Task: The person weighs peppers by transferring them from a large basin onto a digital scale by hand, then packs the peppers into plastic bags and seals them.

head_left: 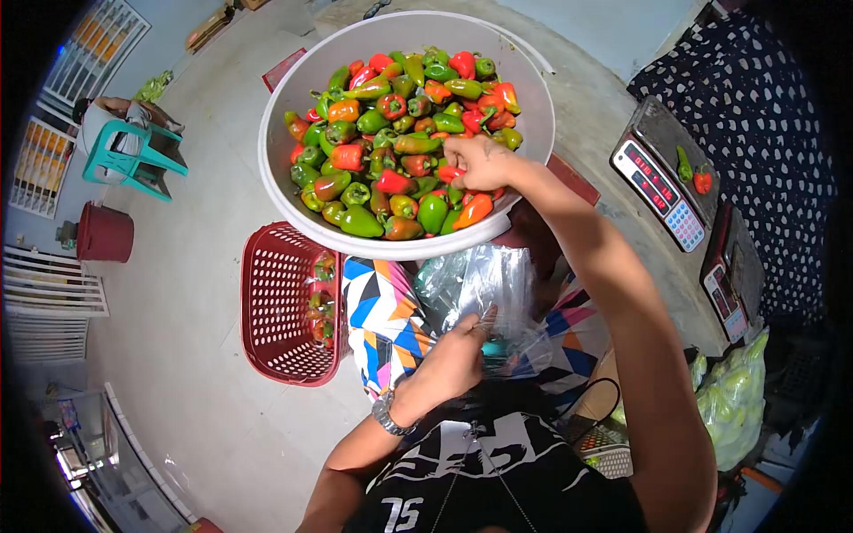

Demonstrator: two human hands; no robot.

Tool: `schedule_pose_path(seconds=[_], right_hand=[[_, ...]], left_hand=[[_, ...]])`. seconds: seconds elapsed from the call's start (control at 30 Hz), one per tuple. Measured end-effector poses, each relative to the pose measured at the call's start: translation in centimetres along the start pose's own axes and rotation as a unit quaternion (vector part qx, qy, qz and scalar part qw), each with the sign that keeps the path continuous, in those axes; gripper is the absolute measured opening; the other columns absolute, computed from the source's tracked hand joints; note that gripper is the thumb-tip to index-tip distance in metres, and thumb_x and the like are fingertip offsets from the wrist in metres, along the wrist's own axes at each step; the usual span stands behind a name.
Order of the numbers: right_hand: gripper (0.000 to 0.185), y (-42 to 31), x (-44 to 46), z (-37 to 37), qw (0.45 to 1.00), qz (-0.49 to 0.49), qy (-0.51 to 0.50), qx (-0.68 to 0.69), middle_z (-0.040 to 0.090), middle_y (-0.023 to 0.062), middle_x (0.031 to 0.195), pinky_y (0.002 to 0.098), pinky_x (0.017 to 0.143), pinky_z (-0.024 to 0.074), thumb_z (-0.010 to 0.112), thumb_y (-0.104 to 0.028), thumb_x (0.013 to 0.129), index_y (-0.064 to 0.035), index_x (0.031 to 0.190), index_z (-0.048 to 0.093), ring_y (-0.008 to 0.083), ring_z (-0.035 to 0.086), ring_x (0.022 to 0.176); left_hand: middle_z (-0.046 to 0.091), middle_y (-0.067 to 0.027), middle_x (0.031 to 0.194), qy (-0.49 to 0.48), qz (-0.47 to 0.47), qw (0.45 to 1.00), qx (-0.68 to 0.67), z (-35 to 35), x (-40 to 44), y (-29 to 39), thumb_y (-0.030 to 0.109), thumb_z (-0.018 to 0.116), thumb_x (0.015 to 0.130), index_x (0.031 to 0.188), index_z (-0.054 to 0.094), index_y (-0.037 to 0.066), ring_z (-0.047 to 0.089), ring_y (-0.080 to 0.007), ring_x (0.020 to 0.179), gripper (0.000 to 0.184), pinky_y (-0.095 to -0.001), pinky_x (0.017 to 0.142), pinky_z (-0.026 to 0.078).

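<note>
A large white tub (274,169) full of green, red and orange bell peppers (360,222) stands in front of me. My right hand (480,163) reaches over its right side, fingers closed around a red bell pepper (450,174) among the others. Over my lap, my left hand (451,360), with a watch on its wrist, is closed on a clear plastic bag (480,275); its fingertips are partly hidden. Left of my knees, a red perforated basket (289,306) holds clear bags packed with peppers (322,302).
Two digital scales (662,191) (729,284) are at the right; a green pepper (683,164) and a red pepper (702,180) lie on the farther one. Bagged green produce (736,400) sits below. A person sits on a teal chair (133,160) near a dark red bucket (105,233).
</note>
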State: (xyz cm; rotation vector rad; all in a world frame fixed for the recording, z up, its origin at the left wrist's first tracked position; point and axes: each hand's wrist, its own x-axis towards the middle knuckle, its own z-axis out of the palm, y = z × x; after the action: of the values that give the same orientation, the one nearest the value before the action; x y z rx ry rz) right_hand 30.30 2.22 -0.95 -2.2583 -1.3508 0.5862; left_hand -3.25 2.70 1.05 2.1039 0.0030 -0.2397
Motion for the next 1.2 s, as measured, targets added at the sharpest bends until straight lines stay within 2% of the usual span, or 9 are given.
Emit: schedule_pose_path(seconds=[0.1,0.17,0.23,0.3,0.4,0.5,0.77,1.1,1.2], right_hand=[[0.028,-0.4,0.2,-0.8,0.959,0.023,0.001,0.282,0.066,0.0094,0.095,0.0390,0.075,0.0526,0.075,-0.027,0.086,-0.0061,0.100,0.061,0.0173,0.064,0.092],[0.038,-1.7,-0.4,-0.7,0.847,0.083,0.006,0.525,0.066,0.0144,0.110,0.0398,0.091,0.0499,0.071,-0.038,0.089,-0.0049,0.106,0.065,0.0212,0.061,0.106],[0.043,-2.9,-0.4,1.3,0.990,0.072,0.108,0.055,0.065,0.0159,0.114,0.0441,0.097,0.0473,0.074,-0.039,0.085,-0.0041,0.108,0.067,0.0275,0.061,0.109],[0.055,-5.0,-1.2,2.2,0.963,0.026,0.103,-0.250,0.065,0.0190,0.120,0.0500,0.103,0.0460,0.079,-0.038,0.078,-0.0041,0.119,0.068,0.0377,0.059,0.118],[0.064,-7.0,-1.3,3.3,0.986,0.013,-0.147,-0.072,0.063,0.0208,0.133,0.0488,0.108,0.0451,0.081,-0.039,0.075,-0.0028,0.126,0.067,0.0386,0.054,0.130],[0.073,-7.5,-0.8,3.5,0.970,0.022,-0.182,-0.158,0.061,0.0232,0.140,0.0452,0.110,0.0456,0.082,-0.045,0.075,-0.0003,0.130,0.066,0.0395,0.054,0.133],[0.088,-5.1,-1.6,2.2,0.982,0.131,-0.137,-0.009,0.061,0.0266,0.140,0.0434,0.106,0.0491,0.076,-0.057,0.077,0.0029,0.139,0.058,0.0379,0.061,0.128],[0.086,-6.8,-0.5,-0.2,0.932,0.104,-0.341,-0.068,0.054,0.0148,0.153,0.0391,0.113,0.0427,0.072,-0.066,0.077,-0.0109,0.143,0.062,0.0309,0.053,0.138],[0.081,-5.6,-1.0,-1.9,0.903,0.086,-0.419,0.041,0.058,0.0124,0.148,0.0371,0.111,0.0423,0.070,-0.067,0.079,-0.0146,0.141,0.065,0.0279,0.056,0.134]], left_hand=[[0.057,-0.0265,0.109,0.010,0.011,1.000,-0.007,-0.4,0.3,-0.1,-0.010,0.059,0.076,0.151,0.043,-0.003,0.060,-0.0480,0.100,0.077,-0.0486,0.087,0.053],[0.056,-0.0271,0.108,0.010,0.009,1.000,-0.004,-0.3,0.7,-0.4,-0.010,0.059,0.077,0.152,0.042,-0.003,0.060,-0.0483,0.100,0.078,-0.0487,0.087,0.053],[0.056,-0.0276,0.109,0.009,0.015,1.000,-0.007,-0.1,1.1,-0.2,-0.010,0.058,0.077,0.153,0.042,-0.002,0.060,-0.0486,0.101,0.078,-0.0487,0.088,0.053],[0.056,-0.0279,0.110,0.003,0.012,1.000,-0.005,0.1,0.9,0.1,-0.010,0.058,0.077,0.153,0.042,-0.002,0.060,-0.0488,0.102,0.078,-0.0486,0.088,0.053],[0.057,-0.0279,0.111,0.004,0.012,1.000,0.001,0.6,0.9,0.4,-0.009,0.059,0.077,0.152,0.042,-0.002,0.060,-0.0490,0.102,0.078,-0.0488,0.088,0.052],[0.057,-0.0277,0.112,0.003,0.026,1.000,-0.001,1.1,1.1,0.2,-0.008,0.060,0.077,0.146,0.048,-0.005,0.060,-0.0490,0.101,0.071,-0.0497,0.088,0.052],[0.057,-0.0278,0.104,0.005,-0.015,1.000,0.000,1.3,0.5,-0.2,-0.007,0.063,0.076,0.100,0.061,-0.009,0.061,-0.0503,0.097,0.023,-0.0527,0.084,0.051],[0.059,-0.0296,0.092,0.001,-0.026,1.000,0.011,1.1,0.3,-0.3,-0.007,0.062,0.077,0.089,0.057,-0.007,0.060,-0.0521,0.100,0.013,-0.0532,0.089,0.051],[0.060,-0.0295,0.085,0.011,-0.018,1.000,0.011,1.6,0.3,-1.2,-0.007,0.062,0.077,0.087,0.058,-0.006,0.060,-0.0531,0.104,0.011,-0.0534,0.093,0.050]])
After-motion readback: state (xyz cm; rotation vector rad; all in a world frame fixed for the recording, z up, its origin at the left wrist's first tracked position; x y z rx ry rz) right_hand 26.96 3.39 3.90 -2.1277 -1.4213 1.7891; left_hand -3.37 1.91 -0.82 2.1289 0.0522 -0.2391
